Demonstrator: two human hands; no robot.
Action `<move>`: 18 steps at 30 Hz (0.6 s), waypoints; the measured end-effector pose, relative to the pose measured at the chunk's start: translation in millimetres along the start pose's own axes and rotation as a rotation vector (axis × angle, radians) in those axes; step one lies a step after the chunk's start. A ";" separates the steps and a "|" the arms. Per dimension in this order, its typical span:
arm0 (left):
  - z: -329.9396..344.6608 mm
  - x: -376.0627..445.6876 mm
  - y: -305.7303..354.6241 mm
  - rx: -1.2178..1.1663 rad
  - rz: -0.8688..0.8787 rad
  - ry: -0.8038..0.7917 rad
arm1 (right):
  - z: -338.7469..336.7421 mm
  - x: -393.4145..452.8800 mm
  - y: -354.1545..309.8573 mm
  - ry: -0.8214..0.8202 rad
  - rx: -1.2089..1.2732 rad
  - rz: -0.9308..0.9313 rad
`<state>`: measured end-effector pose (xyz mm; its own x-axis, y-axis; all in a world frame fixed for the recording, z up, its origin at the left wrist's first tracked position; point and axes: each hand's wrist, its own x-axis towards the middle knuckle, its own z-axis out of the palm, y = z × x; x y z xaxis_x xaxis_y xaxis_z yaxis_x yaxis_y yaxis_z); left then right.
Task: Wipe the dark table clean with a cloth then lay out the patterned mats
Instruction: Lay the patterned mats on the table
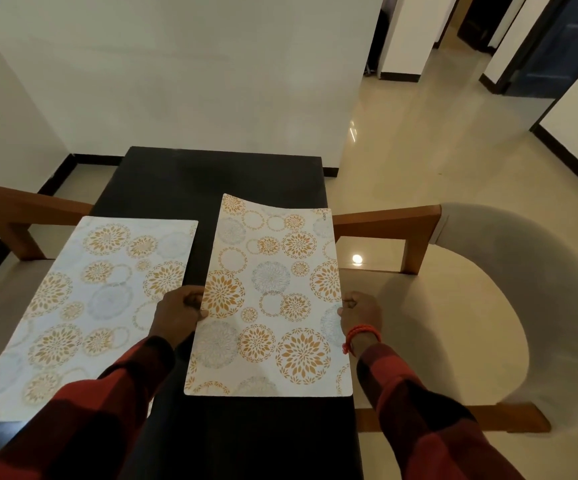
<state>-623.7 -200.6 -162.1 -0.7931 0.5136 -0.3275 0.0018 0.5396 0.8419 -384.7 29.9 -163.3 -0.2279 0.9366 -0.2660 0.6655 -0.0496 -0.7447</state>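
Mat two is in the air over the dark worktop, just right of mat one, which lies flat with its left part hanging past the worktop's left edge. Left hand pinches mat two's left long edge, right hand pinches its right long edge; both grips are closed on the mat at about mid-length. Its far edge curls up slightly, so it reads as not yet seated. No cloth in view; judging by that, wiping looks done and the step now is placement. To do it well: lower the near edge first, let the far end roll down flat, keep its long edge parallel to mat one with an even gap, and pull it left so its right edge doesn't overhang toward the chair. Release both pinches together to avoid skew.
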 end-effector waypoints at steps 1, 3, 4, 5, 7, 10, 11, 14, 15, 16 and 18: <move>2.5 1.4 -2.9 0.000 -0.005 0.006 | 2.4 1.5 1.7 0.004 -0.004 0.005; 6.7 2.1 -10.5 0.020 -0.013 0.023 | 9.5 3.1 6.4 0.007 -0.021 0.016; 8.2 1.6 -14.2 0.034 -0.013 0.027 | 13.1 3.1 8.8 0.005 -0.036 0.019; 8.9 1.3 -17.8 0.048 -0.012 0.029 | 16.7 3.1 11.4 0.004 -0.046 0.024; 9.4 2.1 -22.5 0.064 -0.018 0.029 | 21.7 2.9 16.4 0.005 -0.045 0.043; 8.9 5.7 -25.6 0.096 -0.011 0.013 | 24.4 3.4 20.1 0.022 -0.033 0.084; 9.3 5.8 -25.9 0.123 0.002 0.001 | 24.1 4.1 20.4 0.039 -0.035 0.089; 12.9 4.8 -27.1 0.184 0.025 -0.036 | 22.9 4.2 19.9 0.079 -0.066 0.096; 14.5 4.1 -27.7 0.198 0.032 -0.037 | 23.3 3.5 19.6 0.089 -0.084 0.092; 15.8 3.3 -28.2 0.206 0.037 -0.032 | 24.2 2.0 19.4 0.103 -0.096 0.089; 18.1 2.4 -28.5 0.215 0.048 -0.018 | 25.0 -0.2 18.3 0.114 -0.107 0.081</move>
<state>-614.6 -202.6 -194.6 -0.7780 0.5529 -0.2982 0.1708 0.6430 0.7466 -390.3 20.2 -192.3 -0.0923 0.9646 -0.2470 0.7520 -0.0951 -0.6523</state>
